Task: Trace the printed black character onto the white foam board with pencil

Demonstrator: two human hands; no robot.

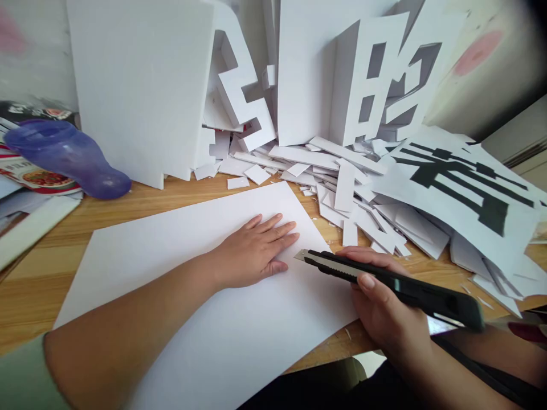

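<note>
A large white foam board [239, 341] lies flat on the wooden table, its near edge by my lap. My left hand [252, 253] rests palm down on the board with its fingers stretched out. In my right hand [384, 307] is a black utility knife [397, 285], gripped by its handle. The knife's metal blade [301, 254] is out and points left, near my left thumb. It appears to hover over the board; I cannot tell whether the tip touches it.
White foam offcuts [342, 188] are heaped behind the board. Cut foam characters [363, 85] and a large upright panel [141, 85] stand against the wall. A sheet with black characters [465, 182] lies at right. A purple translucent container [68, 154] sits on the left over packaging.
</note>
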